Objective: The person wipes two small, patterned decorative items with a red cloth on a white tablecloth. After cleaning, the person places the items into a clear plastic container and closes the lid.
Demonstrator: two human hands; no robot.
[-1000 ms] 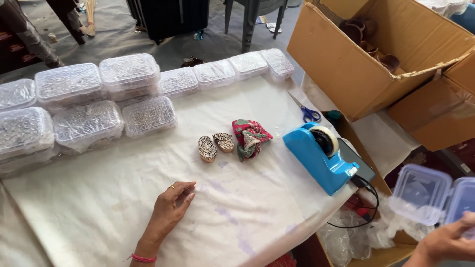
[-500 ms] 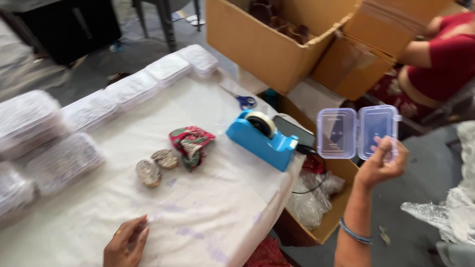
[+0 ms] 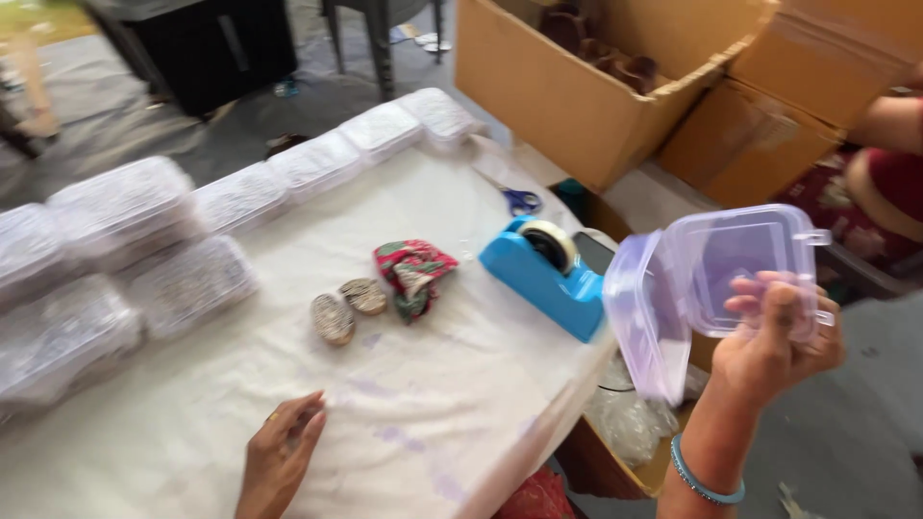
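Note:
My right hand (image 3: 774,348) holds up a clear hinged plastic box (image 3: 716,284), open and empty, just past the table's right edge. My left hand (image 3: 282,457) rests flat on the white table cover (image 3: 423,432), fingers apart, holding nothing. In front of it lie two small oval patterned pieces (image 3: 346,308) and a crumpled red and green cloth (image 3: 413,274). A blue tape dispenser (image 3: 548,274) stands between the cloth and the held box.
Several filled clear plastic boxes (image 3: 144,250) line the table's left and far side. Blue-handled scissors (image 3: 520,200) lie near the far corner. Large open cardboard cartons (image 3: 615,86) stand at the right, with another person's arm (image 3: 889,125) beyond. A plastic bag (image 3: 630,423) hangs below the table edge.
My right hand has lifted the clear box from low at the right and brought it closer to the table. The view swung right then back. My left hand stays on the cover.

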